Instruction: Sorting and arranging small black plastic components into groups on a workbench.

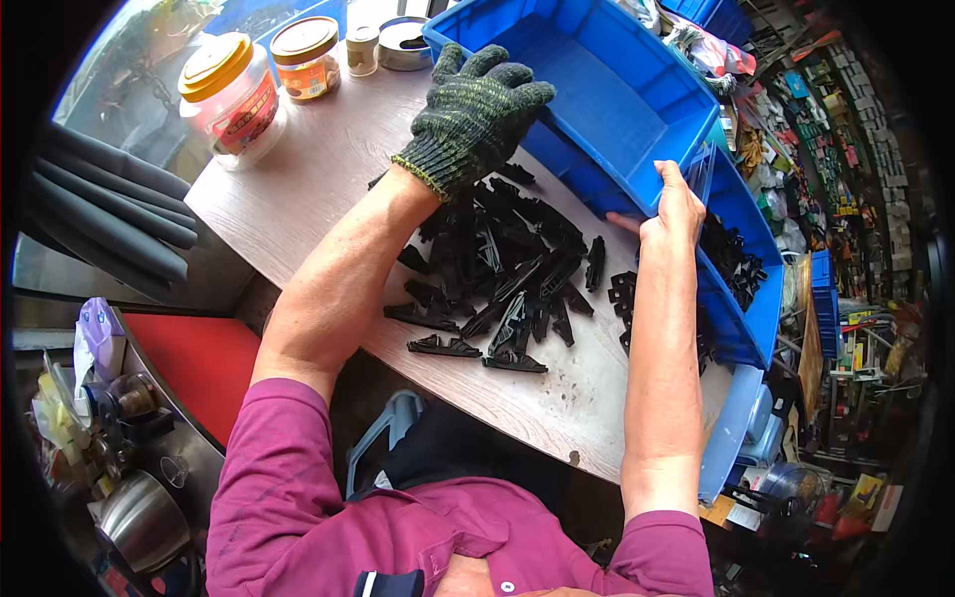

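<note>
On the counter (328, 179), your gloved left hand (476, 114) is resting at about 12 o'clock from the heap of black plastic clips (502, 274), fingers curled over the near rim of the empty blue bin (597, 90). It is clenched loosely on that rim, carrying no clip that shows.

Your bare right hand (668, 211) is lying at roughly 2 o'clock from the heap, thumb and fingers pinching the corner wall where the empty bin is meeting the second blue bin (751, 298). That second bin is sitting at 3 o'clock from the heap and is holding more black clips.

Key relation: the heap is lying just below and between both hands, touching the empty bin's front wall. Its long axis is running from about 11 o'clock to 5 o'clock across the counter. The left hand is nearer the heap's upper end; the right hand is nearer the loose clips by the second bin.

Surface: pale wood-grain counter, round-cornered, uncluttered toward you. Two plastic jars (239, 95) with orange lids are standing at 10 o'clock, well apart. Crowded shelves are filling the room at far right.
</note>
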The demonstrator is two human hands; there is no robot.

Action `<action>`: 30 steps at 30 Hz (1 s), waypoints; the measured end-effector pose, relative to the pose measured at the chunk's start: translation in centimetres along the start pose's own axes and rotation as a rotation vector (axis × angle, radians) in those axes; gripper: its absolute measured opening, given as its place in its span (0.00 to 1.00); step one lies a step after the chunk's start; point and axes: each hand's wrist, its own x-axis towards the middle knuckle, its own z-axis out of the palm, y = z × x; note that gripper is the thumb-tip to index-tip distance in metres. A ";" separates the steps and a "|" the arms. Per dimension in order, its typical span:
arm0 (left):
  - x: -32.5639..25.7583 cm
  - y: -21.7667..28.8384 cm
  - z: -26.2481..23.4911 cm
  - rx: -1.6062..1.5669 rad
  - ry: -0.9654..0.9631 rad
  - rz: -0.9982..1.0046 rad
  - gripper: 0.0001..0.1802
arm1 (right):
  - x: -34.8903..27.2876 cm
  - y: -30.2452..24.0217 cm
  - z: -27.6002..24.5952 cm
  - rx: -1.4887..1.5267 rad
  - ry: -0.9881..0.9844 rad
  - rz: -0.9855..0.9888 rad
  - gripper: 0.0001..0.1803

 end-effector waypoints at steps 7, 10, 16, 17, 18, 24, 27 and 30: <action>0.0 -0.4 0.0 -0.047 0.062 0.049 0.28 | 0.3 0.2 -0.4 -0.002 -0.068 0.068 0.34; -0.3 0.0 -0.8 -0.094 0.049 0.045 0.28 | 0.1 0.3 -0.1 0.000 0.043 0.094 0.27; 0.4 0.4 -2.9 -0.258 -0.028 0.011 0.27 | 0.0 1.4 -0.7 0.005 -0.098 0.046 0.40; 0.8 0.6 -3.4 -0.241 -0.040 0.029 0.26 | -0.2 1.5 -1.0 0.011 -0.116 0.004 0.41; 1.0 0.6 -3.5 -0.248 -0.031 0.038 0.25 | -0.5 1.8 -1.3 0.012 -0.098 -0.042 0.41; 1.3 0.9 -3.9 -0.250 0.016 0.034 0.22 | -1.3 3.6 -3.0 -0.015 -0.133 -0.166 0.42; 1.3 0.7 -4.7 -0.461 0.213 0.024 0.16 | -2.8 4.3 -4.1 -0.032 -0.209 -0.170 0.44; 0.2 1.9 -6.0 -0.459 0.238 -0.020 0.14 | -4.2 5.0 -5.5 -0.007 -0.241 -0.172 0.37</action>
